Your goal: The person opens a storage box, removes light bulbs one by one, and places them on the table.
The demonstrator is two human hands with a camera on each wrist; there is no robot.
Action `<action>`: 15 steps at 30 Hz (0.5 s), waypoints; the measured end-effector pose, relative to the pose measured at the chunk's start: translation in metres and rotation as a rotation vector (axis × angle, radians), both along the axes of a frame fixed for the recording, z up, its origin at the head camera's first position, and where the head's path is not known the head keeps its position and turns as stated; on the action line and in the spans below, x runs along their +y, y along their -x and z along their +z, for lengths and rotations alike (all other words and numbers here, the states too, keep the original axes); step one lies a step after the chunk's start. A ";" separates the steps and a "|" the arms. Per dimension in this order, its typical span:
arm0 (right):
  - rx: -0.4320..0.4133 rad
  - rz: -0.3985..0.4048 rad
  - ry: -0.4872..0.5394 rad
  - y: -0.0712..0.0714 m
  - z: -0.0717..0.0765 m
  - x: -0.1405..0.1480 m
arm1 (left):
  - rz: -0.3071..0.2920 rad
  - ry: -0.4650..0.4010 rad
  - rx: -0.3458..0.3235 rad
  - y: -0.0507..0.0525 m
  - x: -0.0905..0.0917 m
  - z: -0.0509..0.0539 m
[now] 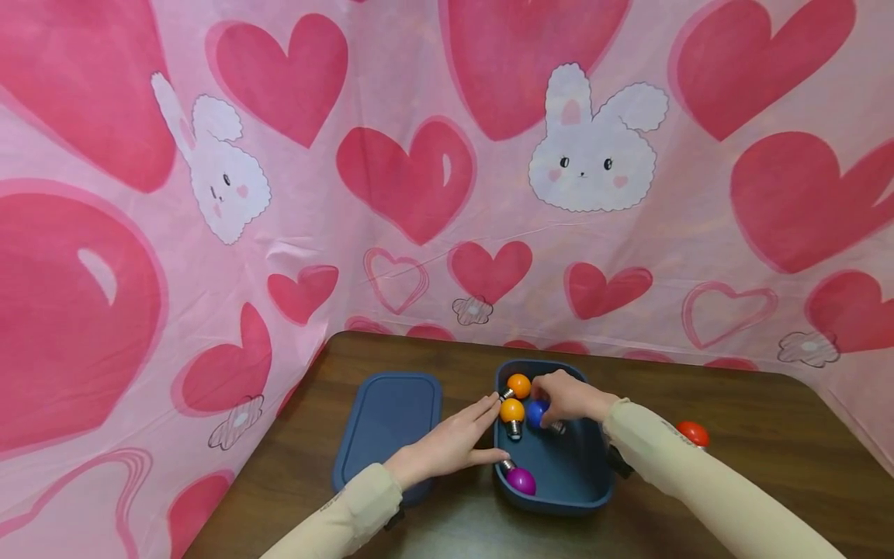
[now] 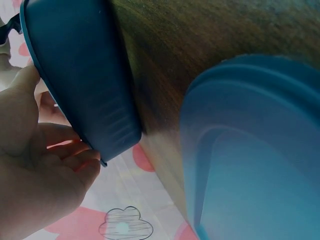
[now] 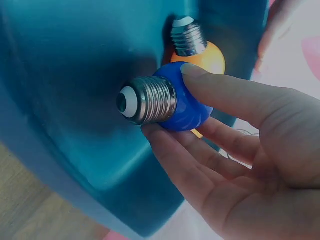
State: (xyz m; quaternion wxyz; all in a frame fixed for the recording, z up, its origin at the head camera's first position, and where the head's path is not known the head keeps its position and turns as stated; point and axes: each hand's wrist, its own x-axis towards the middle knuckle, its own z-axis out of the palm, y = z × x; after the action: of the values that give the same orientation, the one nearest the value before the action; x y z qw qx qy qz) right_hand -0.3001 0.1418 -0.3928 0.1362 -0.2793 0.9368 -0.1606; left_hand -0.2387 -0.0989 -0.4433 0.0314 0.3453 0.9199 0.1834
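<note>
A blue bulb (image 1: pixel 537 413) is pinched between the thumb and fingers of my right hand (image 1: pixel 569 396), inside the blue container (image 1: pixel 569 508). In the right wrist view the blue bulb (image 3: pixel 187 102) shows its metal screw base pointing away from the right hand (image 3: pixel 250 145). My left hand (image 1: pixel 450 442) rests its fingertips and thumb on the container's left rim; in the left wrist view the left hand (image 2: pixel 45 155) touches the rim from outside, its fingers relaxed. Two orange bulbs (image 1: pixel 512 411) lie at the container's back left, and a purple bulb (image 1: pixel 521 481) at its front left.
The flat blue lid (image 1: pixel 391 419) lies on the brown table (image 1: pixel 314 442), left of the container. A red bulb (image 1: pixel 693 433) is on the table to the right, beyond my right sleeve. Pink fabric with hearts and rabbits (image 1: pixel 412 178) hangs behind and at the left.
</note>
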 end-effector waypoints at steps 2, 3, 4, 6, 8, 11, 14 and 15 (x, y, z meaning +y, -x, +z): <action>0.010 0.008 0.017 -0.002 0.002 0.003 | 0.001 -0.003 0.000 0.000 0.000 0.000; 0.018 0.014 0.022 -0.002 0.003 0.005 | 0.002 -0.003 0.002 -0.001 0.000 0.000; 0.020 0.013 0.031 -0.003 0.004 0.007 | 0.002 -0.003 0.005 -0.001 0.000 0.001; 0.030 0.021 0.047 -0.003 0.004 0.012 | 0.003 -0.001 0.005 -0.001 0.001 0.001; 0.040 0.026 0.068 -0.003 0.006 0.016 | 0.005 0.000 0.002 -0.001 0.001 0.001; 0.045 0.020 0.101 -0.005 0.009 0.022 | 0.007 -0.002 -0.005 -0.001 0.000 0.002; 0.037 0.006 0.131 -0.007 0.013 0.026 | 0.007 -0.004 -0.006 -0.001 0.000 0.002; 0.037 0.005 0.137 -0.008 0.014 0.028 | 0.007 -0.003 -0.004 -0.001 0.000 0.002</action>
State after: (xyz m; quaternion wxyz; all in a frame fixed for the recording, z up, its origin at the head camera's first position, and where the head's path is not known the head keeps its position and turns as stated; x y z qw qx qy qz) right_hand -0.2924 0.1697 -0.3788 0.0999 -0.2932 0.9253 -0.2187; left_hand -0.2377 -0.0987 -0.4412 0.0319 0.3418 0.9207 0.1856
